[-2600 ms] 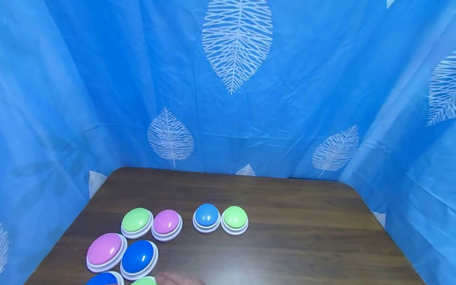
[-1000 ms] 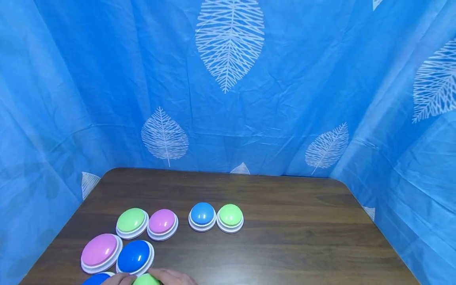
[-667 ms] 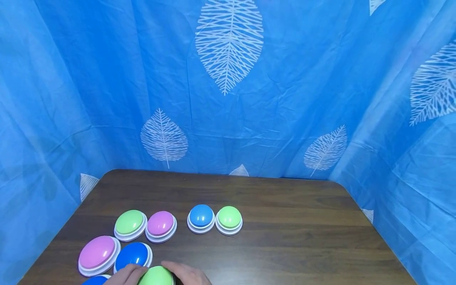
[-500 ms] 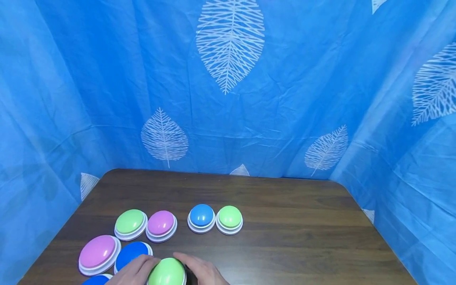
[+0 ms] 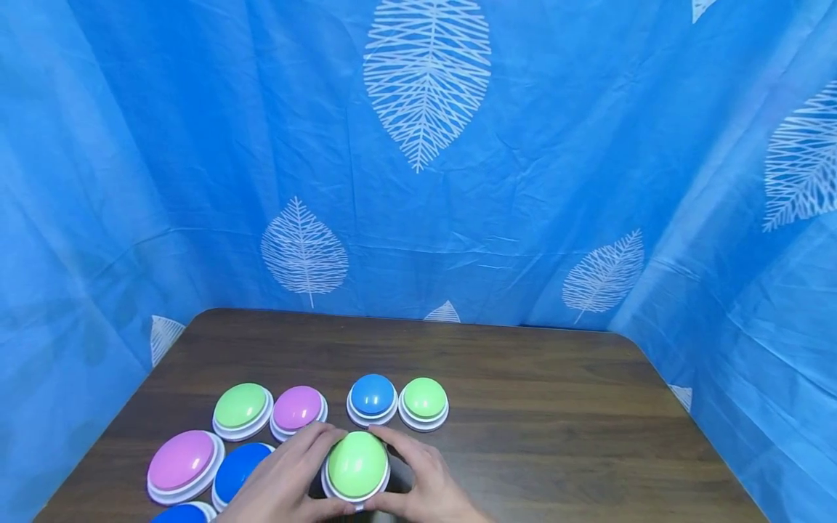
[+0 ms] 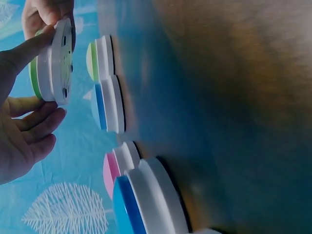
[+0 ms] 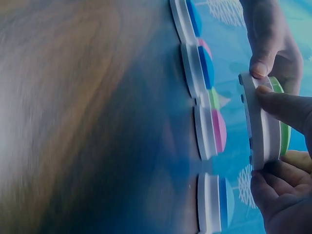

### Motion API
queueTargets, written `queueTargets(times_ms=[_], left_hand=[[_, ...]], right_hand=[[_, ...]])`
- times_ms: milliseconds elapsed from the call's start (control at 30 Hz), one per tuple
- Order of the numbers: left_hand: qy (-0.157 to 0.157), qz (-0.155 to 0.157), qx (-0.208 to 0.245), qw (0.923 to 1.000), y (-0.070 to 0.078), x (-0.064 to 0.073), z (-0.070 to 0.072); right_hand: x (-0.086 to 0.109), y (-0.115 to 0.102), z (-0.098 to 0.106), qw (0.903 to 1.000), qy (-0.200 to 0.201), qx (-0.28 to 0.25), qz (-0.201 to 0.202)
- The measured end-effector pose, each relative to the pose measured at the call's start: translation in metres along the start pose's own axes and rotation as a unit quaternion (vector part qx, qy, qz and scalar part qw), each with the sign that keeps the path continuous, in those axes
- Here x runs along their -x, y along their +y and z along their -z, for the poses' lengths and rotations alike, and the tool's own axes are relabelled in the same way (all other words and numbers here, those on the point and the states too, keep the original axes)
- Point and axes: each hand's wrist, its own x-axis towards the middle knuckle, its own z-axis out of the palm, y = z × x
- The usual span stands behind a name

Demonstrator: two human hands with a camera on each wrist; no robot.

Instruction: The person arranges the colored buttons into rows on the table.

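Note:
Both hands hold a push button with a green dome (image 5: pixel 357 465) and a white round base. My left hand (image 5: pixel 281 479) grips its left side, thumb at the front and fingers round the back. My right hand (image 5: pixel 425 479) pinches the right side the same way. Both wrist views show the green button's white base (image 6: pixel 53 73) lifted off the table, its underside with small feet visible in the left one. Just behind it on the table stand a small blue button (image 5: pixel 373 396) and a small green button (image 5: pixel 424 399), side by side.
To the left stand a green button (image 5: pixel 240 405), a small pink button (image 5: pixel 298 408), a large pink button (image 5: pixel 182 462), a blue button (image 5: pixel 238 468) partly behind the left hand, and another blue button (image 5: pixel 182 514) cut by the frame. A blue leaf-patterned curtain (image 5: pixel 523 181) surrounds the dark wooden table (image 5: pixel 556 421).
Both hands have taken hold of the large green button at the bottom left. They have lifted it and carried it right and farther back. The other buttons stay in place.

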Motion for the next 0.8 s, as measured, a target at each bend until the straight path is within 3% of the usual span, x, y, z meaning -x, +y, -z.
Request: queueTargets(times_ms=[100, 233, 367, 533, 800], left_hand=[[-0.008, 0.002, 0.017, 0.9998, 0.003, -0.010, -0.002], [-0.005, 0.000, 0.011, 0.9999, 0.005, -0.023, -0.005], [0.019, -0.022, -0.004, 0.9996, 0.006, -0.035, -0.010], [0.019, -0.040, -0.001, 0.9990, 0.008, -0.053, -0.015], [0.038, -0.084, 0.000, 0.9957, 0.010, -0.080, -0.022]], right_hand=[[0.001, 0.004, 0.006, 0.9995, 0.027, 0.000, 0.015], [0.002, 0.009, 0.012, 0.9989, 0.040, -0.021, -0.009], [0.003, 0.014, 0.021, 0.9977, 0.041, -0.029, -0.046], [0.005, 0.021, 0.035, 0.9952, 0.048, -0.029, -0.080], [0.007, 0.033, 0.052, 0.9938, 0.070, -0.018, -0.084]])
